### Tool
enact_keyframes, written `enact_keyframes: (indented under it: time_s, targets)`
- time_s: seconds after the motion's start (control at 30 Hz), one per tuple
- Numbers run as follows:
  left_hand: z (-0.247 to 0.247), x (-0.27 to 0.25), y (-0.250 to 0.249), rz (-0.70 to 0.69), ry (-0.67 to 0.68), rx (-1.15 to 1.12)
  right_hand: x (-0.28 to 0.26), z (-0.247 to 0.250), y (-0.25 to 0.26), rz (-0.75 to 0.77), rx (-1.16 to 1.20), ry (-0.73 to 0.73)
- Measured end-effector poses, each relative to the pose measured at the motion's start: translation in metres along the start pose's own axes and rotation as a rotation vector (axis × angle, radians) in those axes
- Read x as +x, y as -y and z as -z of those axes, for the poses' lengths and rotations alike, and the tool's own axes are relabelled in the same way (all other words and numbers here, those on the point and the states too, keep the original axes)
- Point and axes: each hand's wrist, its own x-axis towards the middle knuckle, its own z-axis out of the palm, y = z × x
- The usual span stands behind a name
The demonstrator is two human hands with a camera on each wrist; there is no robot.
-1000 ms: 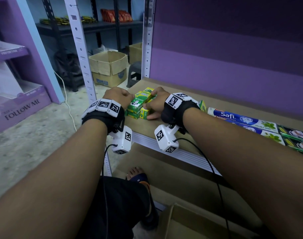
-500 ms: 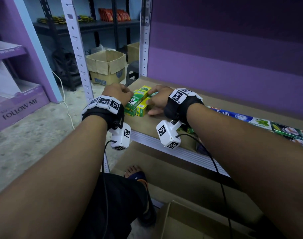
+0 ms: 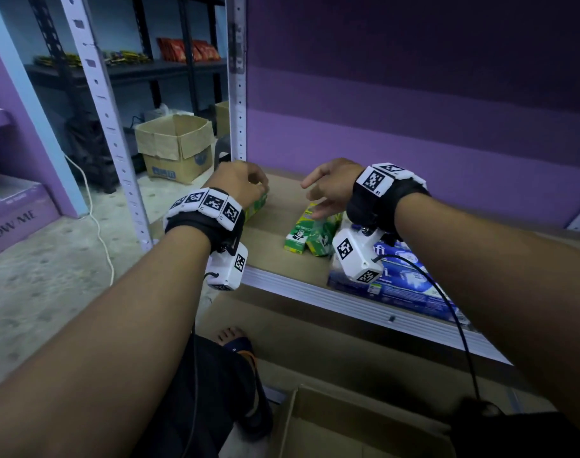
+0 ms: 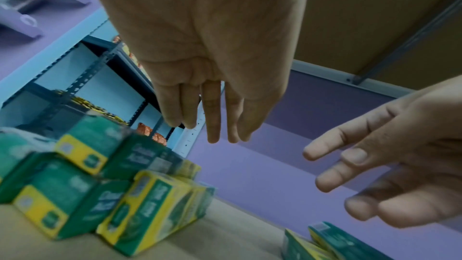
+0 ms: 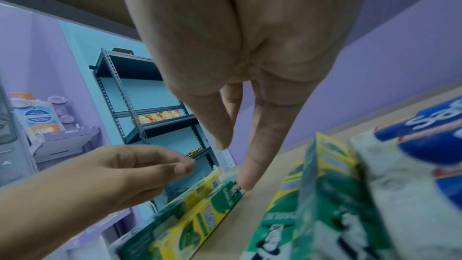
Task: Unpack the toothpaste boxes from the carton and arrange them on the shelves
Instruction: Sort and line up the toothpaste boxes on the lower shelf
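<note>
Small green-and-yellow toothpaste boxes lie on the brown shelf board (image 3: 275, 233) in two groups. One stack (image 3: 257, 206) sits under my left hand (image 3: 249, 183), and a pair (image 3: 307, 233) lies below my right hand (image 3: 318, 196). Both hands hover just above the boxes and hold nothing. In the left wrist view the left hand's fingers (image 4: 212, 126) hang straight over the stack (image 4: 87, 175). In the right wrist view the right hand's fingers (image 5: 237, 155) point down beside the pair (image 5: 325, 195). An open carton (image 3: 348, 424) sits at the bottom of the head view.
Blue-and-white Safi boxes (image 3: 397, 282) lie on the shelf right of the green pair, partly behind my right wrist camera. A white shelf upright (image 3: 237, 94) stands behind my left hand. Another open carton (image 3: 176, 147) sits on the floor beyond. My foot (image 3: 231, 338) shows below the shelf edge.
Both hands have come off the green boxes and lifted apart. The boxes that were gathered between the hands now lie in two groups.
</note>
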Motion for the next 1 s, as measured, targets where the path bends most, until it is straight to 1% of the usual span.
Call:
enact_keyframes:
  time_s: [0.1, 0.17, 0.33, 0.4, 0.57, 0.7, 0.8, 0.93, 1.0]
  targets:
    - [-0.013, -0.002, -0.013, -0.028, 0.101, 0.002, -0.014, 0.015, -0.01, -0.002, -0.066, -0.055]
    - [-0.022, -0.005, -0.019, -0.044, 0.201, -0.007, -0.021, 0.023, -0.017, -0.009, -0.142, -0.073]
    - [-0.034, -0.011, -0.026, -0.104, 0.514, 0.073, -0.032, 0.036, -0.027, -0.002, -0.43, -0.056]
    - [-0.035, -0.014, -0.027, -0.099, 0.577, 0.111, -0.034, 0.036, -0.029, 0.017, -0.518, -0.047]
    - [-0.038, -0.017, -0.027, -0.104, 0.545, 0.116, -0.037, 0.031, -0.031, 0.082, -0.677, 0.002]
    - [-0.034, -0.017, -0.022, -0.067, 0.512, 0.13, -0.038, 0.02, -0.034, 0.187, -0.784, 0.025]
    - [-0.028, -0.015, -0.016, -0.04, 0.461, 0.172, -0.038, 0.009, -0.033, 0.235, -0.877, 0.049]
    - [-0.024, -0.015, -0.011, -0.037, 0.36, 0.24, -0.038, -0.001, -0.022, 0.257, -1.02, 0.114]
    - [-0.023, -0.014, -0.011, -0.034, 0.345, 0.258, -0.038, -0.005, -0.015, 0.245, -1.08, 0.152]
